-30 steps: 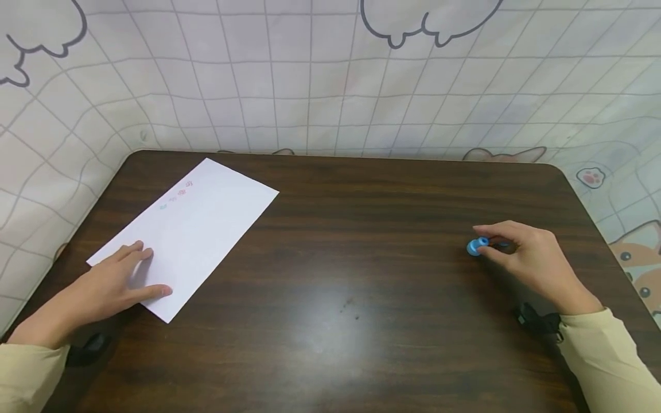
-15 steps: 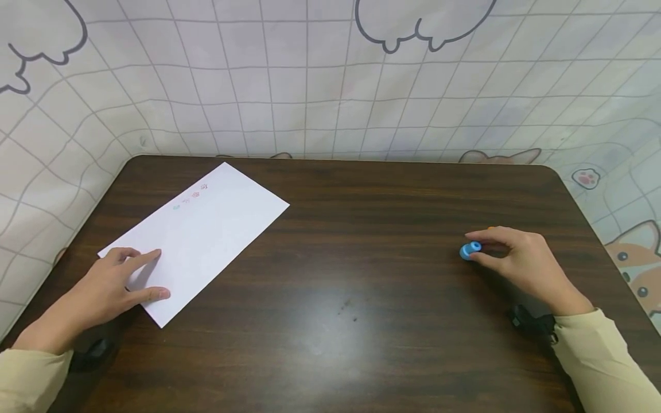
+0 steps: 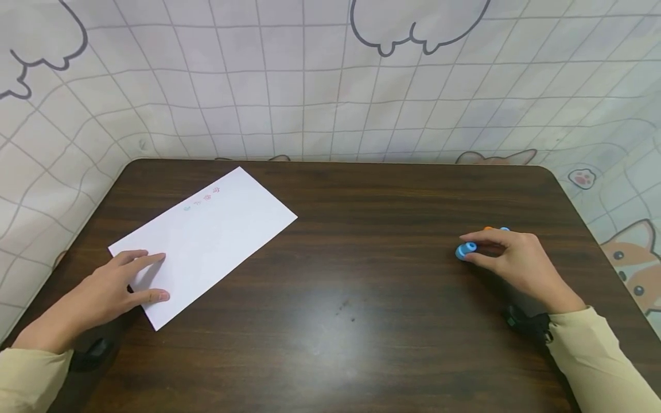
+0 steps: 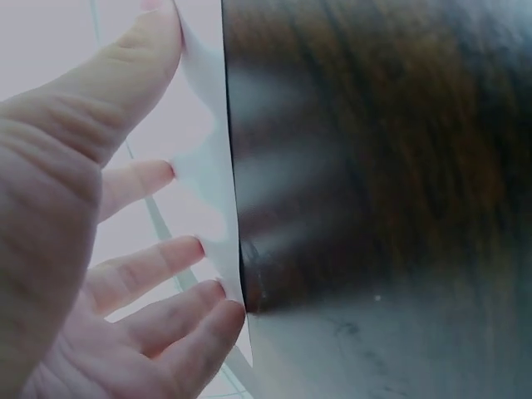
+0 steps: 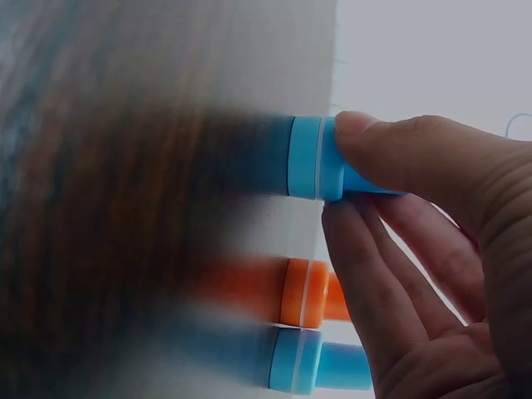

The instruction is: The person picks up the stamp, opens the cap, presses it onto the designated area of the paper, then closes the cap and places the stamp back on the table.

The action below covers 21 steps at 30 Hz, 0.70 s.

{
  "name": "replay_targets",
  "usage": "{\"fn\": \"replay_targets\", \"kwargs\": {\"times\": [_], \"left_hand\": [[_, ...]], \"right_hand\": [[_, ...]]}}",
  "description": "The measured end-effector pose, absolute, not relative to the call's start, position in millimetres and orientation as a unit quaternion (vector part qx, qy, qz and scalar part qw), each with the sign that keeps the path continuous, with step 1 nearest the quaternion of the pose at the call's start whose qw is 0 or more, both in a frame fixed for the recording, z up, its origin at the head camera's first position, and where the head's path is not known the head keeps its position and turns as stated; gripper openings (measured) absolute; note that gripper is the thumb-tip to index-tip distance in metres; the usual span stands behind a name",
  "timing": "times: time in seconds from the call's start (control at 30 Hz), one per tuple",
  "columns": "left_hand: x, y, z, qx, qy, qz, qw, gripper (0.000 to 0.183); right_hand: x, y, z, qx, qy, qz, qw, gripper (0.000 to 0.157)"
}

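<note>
A white sheet of paper (image 3: 222, 241) lies aslant on the left of the table, with several small coloured prints (image 3: 207, 197) near its far edge. My left hand (image 3: 111, 292) rests on the sheet's near left end, thumb and fingers spread; in the left wrist view the fingertips touch the paper (image 4: 195, 141). On the right, my right hand (image 3: 516, 264) pinches a small blue stamp (image 3: 466, 250) with a wide base and narrower handle. The right wrist view shows the thumb against this stamp (image 5: 314, 158), whose base is at the table surface.
An orange stamp (image 5: 306, 291) and a second blue stamp (image 5: 295, 359) stand side by side beyond my right hand, mostly hidden by it in the head view. The dark wood table (image 3: 335, 275) meets a grid-patterned cloth (image 3: 330, 86) at the back and sides.
The paper has turned clockwise and its far end has swung right under my left hand. The right hand keeps its pinch on the blue stamp, and more of the stamps behind it shows.
</note>
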State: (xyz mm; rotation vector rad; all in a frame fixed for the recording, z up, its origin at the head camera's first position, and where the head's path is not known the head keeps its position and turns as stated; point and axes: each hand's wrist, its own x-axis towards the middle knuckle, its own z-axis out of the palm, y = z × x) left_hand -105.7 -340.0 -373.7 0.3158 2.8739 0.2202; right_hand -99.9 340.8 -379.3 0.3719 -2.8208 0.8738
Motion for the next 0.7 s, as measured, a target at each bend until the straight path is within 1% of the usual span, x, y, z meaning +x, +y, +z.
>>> {"fn": "replay_targets", "kwargs": {"times": [0.13, 0.3, 0.47, 0.53, 0.7], "left_hand": [[-107, -341, -373, 0.126, 0.982, 0.072, 0.119, 0.092], [-108, -337, -370, 0.148, 0.978, 0.066, 0.130, 0.092], [-108, -326, -369, 0.145, 0.979, 0.070, 0.128, 0.098], [-108, -320, -369, 0.148, 0.978, 0.072, 0.126, 0.101], [-112, -309, -368, 0.162, 0.976, 0.075, 0.122, 0.101]], "right_hand": [[-102, 339, -381, 0.123, -0.943, 0.297, 0.079, 0.030], [-104, 338, -383, 0.124, -0.939, 0.312, 0.078, 0.030], [-102, 341, -384, 0.112, -0.935, 0.331, 0.058, 0.029], [-100, 344, -384, 0.093, -0.937, 0.332, 0.050, 0.029], [-96, 350, -384, 0.063, -0.942, 0.328, 0.044, 0.026]]}}
